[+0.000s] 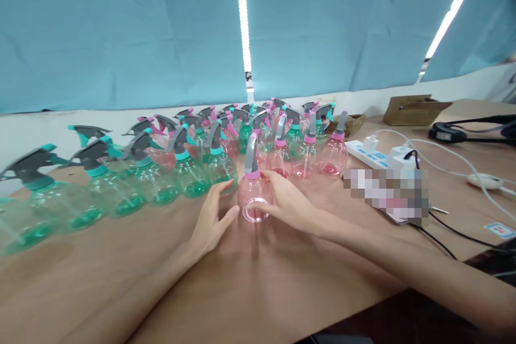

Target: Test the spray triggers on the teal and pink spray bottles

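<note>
In the middle of the head view is a clear pink spray bottle (253,191) with a grey trigger head and a pink collar. My right hand (284,200) is wrapped round its right side, the thumb across the front near the base. My left hand (213,214) is just left of the bottle, fingers apart and holding nothing. Its fingertips are near a green spray bottle (221,167). Several green spray bottles stand in a row to the left, and pink ones, such as this pink spray bottle (332,155), are to the right.
More spray bottles crowd behind, towards the blue sheet (161,32). On the right lie a white power strip (368,155) with plugs, a blurred-out phone-like object (387,193), a white mouse (484,180) and cables. Farther back are an open cardboard box (415,110) and a black headset-like item (447,131).
</note>
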`<state>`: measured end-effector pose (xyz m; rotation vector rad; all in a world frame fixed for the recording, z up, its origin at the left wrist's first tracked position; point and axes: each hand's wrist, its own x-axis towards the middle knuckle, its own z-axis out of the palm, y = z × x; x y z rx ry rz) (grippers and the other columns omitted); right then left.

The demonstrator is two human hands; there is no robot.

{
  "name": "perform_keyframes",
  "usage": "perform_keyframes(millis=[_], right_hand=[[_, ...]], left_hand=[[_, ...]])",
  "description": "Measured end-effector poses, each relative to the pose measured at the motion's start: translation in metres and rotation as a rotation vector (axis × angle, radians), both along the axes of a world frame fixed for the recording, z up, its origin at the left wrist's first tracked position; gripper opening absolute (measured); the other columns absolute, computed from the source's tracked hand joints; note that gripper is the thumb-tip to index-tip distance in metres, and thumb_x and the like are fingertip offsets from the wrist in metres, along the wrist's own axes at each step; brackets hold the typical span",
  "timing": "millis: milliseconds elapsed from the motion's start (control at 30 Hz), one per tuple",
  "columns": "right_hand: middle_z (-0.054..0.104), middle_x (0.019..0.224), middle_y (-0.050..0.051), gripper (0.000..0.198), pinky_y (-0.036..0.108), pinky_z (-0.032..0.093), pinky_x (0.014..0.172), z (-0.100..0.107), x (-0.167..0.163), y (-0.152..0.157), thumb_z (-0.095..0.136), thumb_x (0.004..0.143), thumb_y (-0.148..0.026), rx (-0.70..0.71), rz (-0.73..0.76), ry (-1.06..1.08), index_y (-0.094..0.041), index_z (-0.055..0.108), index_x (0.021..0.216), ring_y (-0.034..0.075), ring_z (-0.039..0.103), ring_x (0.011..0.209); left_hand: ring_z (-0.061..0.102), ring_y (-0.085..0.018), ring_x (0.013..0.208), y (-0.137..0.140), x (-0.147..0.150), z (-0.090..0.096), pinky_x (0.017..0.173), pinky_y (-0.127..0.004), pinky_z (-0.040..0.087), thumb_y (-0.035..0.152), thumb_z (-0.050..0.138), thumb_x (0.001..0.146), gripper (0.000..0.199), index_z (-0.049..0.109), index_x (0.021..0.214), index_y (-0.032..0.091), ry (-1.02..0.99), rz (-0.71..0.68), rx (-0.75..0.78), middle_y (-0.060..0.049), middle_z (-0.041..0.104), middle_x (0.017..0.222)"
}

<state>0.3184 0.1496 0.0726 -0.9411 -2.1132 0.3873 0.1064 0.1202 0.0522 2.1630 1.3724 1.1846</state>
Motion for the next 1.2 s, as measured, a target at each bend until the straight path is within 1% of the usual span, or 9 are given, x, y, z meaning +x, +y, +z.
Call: perform_keyframes(millis=[133,233,333,467,667,833,1000,1100,1200], right_hand=[[0.056,0.121,0.015,0.066,0.048,0.045,0.092,0.004,-0.005,0.018,0.069,0.076,-0.048,0.053,-0.093,-0.115,-0.017,0.046,0.129,0.031,0.050,0.116],[0.057,0.118,0.016,0.061,0.048,0.047,0.089,0.007,-0.011,0.033,0.068,0.079,-0.044,0.118,-0.161,-0.226,-0.013,0.047,0.127,0.033,0.050,0.113],[0.058,0.119,0.017,0.058,0.047,0.047,0.088,0.010,-0.017,0.044,0.067,0.080,-0.039,0.154,-0.202,-0.307,-0.012,0.047,0.127,0.033,0.051,0.113],[0.060,0.119,0.017,0.057,0.044,0.049,0.083,0.018,-0.023,0.052,0.069,0.079,-0.038,0.112,-0.270,-0.381,-0.013,0.047,0.125,0.033,0.054,0.111],[0.064,0.112,0.015,0.053,0.039,0.048,0.075,0.031,-0.027,0.061,0.069,0.076,-0.043,0.006,-0.324,-0.474,-0.016,0.049,0.117,0.032,0.062,0.102],[0.066,0.108,0.015,0.051,0.037,0.047,0.071,0.031,-0.031,0.072,0.070,0.077,-0.040,-0.024,-0.347,-0.486,-0.015,0.048,0.116,0.033,0.064,0.096],[0.066,0.109,0.019,0.057,0.039,0.047,0.076,0.028,-0.036,0.077,0.067,0.080,-0.037,-0.033,-0.365,-0.464,-0.010,0.044,0.125,0.034,0.064,0.100],[0.061,0.123,0.020,0.065,0.038,0.047,0.083,0.027,-0.030,0.068,0.066,0.081,-0.038,-0.003,-0.331,-0.410,-0.010,0.039,0.133,0.032,0.060,0.109],[0.061,0.125,0.016,0.056,0.040,0.048,0.082,0.030,-0.009,0.052,0.062,0.083,-0.041,0.059,-0.308,-0.287,-0.014,0.046,0.129,0.031,0.061,0.108]], left_hand=[[0.057,-0.025,0.105,-0.005,-0.012,0.004,0.091,-0.043,0.047,0.032,0.048,0.090,0.027,0.050,0.115,0.020,0.157,0.089,-0.015,-0.009,0.057,0.118],[0.059,-0.025,0.097,-0.007,-0.011,0.002,0.085,-0.042,0.048,0.025,0.048,0.090,0.018,0.056,0.105,0.021,0.300,0.053,-0.038,-0.007,0.061,0.105],[0.057,-0.025,0.101,-0.009,-0.007,-0.001,0.085,-0.040,0.048,0.020,0.047,0.088,0.020,0.059,0.104,0.019,0.409,-0.010,-0.034,-0.007,0.061,0.106],[0.055,-0.025,0.105,-0.011,-0.005,-0.004,0.089,-0.039,0.046,0.019,0.047,0.088,0.022,0.058,0.107,0.019,0.488,-0.046,-0.019,-0.007,0.061,0.111],[0.055,-0.024,0.101,-0.011,-0.004,-0.005,0.087,-0.038,0.047,0.017,0.046,0.089,0.021,0.057,0.106,0.019,0.542,-0.034,-0.011,-0.006,0.061,0.109],[0.055,-0.024,0.101,-0.010,-0.004,-0.005,0.087,-0.038,0.047,0.018,0.047,0.088,0.020,0.057,0.105,0.017,0.564,-0.022,-0.007,-0.007,0.061,0.108],[0.055,-0.024,0.101,-0.009,-0.004,-0.004,0.087,-0.039,0.047,0.017,0.047,0.088,0.022,0.057,0.108,0.018,0.575,-0.014,-0.008,-0.007,0.061,0.109],[0.055,-0.025,0.101,-0.009,-0.004,-0.004,0.086,-0.040,0.046,0.017,0.046,0.088,0.024,0.056,0.110,0.019,0.579,-0.009,-0.010,-0.007,0.061,0.108],[0.056,-0.024,0.099,-0.010,-0.004,-0.003,0.085,-0.040,0.047,0.017,0.046,0.088,0.023,0.056,0.109,0.019,0.579,-0.009,-0.007,-0.006,0.062,0.107]])
